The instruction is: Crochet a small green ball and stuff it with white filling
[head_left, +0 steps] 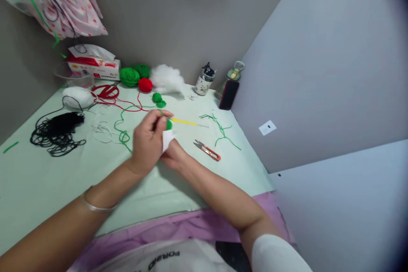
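Note:
My left hand (147, 138) is closed, thumb and fingers pinching a small white-and-green piece (167, 139), probably yarn work. Green shows at the top of it, white below. My right hand (174, 153) is curled against the white part from below and behind; most of its fingers are hidden. Just past the left fingertips is a yellow-handled crochet hook (185, 122) with a thin metal shaft, seemingly lying on the table. A green yarn strand (119, 125) runs loosely on the table left of my hands.
Orange-handled thread snips (207, 151) and green yarn scraps (221, 129) lie to the right. Black yarn (59, 129) and a white yarn ball (78, 97) are left. Behind stand green yarn balls (129, 76), a red ball (145, 85), white stuffing (167, 78), a tissue box (95, 68) and a phone (229, 94).

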Action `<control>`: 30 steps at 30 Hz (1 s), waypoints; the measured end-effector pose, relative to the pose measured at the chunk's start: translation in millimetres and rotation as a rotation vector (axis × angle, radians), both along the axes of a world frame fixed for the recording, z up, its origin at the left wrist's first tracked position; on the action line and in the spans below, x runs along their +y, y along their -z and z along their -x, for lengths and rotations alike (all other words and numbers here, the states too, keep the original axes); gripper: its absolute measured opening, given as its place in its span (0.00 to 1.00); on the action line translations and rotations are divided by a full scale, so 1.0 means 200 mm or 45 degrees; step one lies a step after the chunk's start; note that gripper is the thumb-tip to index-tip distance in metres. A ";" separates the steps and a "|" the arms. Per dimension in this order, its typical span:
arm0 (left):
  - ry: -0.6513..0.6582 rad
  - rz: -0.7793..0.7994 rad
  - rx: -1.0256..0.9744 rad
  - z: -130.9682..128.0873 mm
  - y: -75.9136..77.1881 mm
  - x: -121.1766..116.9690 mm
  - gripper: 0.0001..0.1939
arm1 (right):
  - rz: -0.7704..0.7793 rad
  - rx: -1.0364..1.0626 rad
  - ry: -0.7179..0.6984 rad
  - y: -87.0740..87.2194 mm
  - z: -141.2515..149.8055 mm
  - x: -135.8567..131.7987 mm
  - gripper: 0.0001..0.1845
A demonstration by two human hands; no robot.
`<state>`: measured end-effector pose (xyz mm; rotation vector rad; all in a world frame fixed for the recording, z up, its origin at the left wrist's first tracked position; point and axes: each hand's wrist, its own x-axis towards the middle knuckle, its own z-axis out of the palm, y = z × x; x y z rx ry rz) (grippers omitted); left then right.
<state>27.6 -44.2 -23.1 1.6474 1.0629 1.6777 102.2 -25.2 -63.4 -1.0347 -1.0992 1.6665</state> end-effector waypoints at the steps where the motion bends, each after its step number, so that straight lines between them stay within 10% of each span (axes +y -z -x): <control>1: -0.075 0.093 -0.085 0.03 -0.01 0.01 0.11 | 0.047 0.033 -0.025 -0.03 -0.07 -0.06 0.20; 5: 0.136 0.321 -0.213 0.03 0.00 -0.05 0.07 | 0.171 0.210 -0.112 -0.13 -0.26 -0.25 0.17; 11: 0.290 0.478 -0.401 -0.05 0.04 -0.07 0.05 | 0.010 -0.063 0.281 -0.12 -0.45 -0.42 0.16; 18: 0.199 0.615 -0.866 0.11 0.01 0.06 0.06 | -0.495 -1.187 1.072 -0.16 -1.03 -0.63 0.11; 21: 0.118 0.579 -1.055 0.24 -0.06 0.11 0.08 | -0.340 -2.012 0.645 -0.10 -1.17 -0.76 0.04; 25: 0.039 0.459 -1.245 0.40 -0.20 0.16 0.10 | -0.328 -2.048 0.355 -0.03 -1.19 -0.77 0.04; 30: 0.079 0.508 -1.251 0.40 -0.20 0.14 0.11 | -0.469 -2.077 0.470 -0.15 -1.13 -0.56 0.12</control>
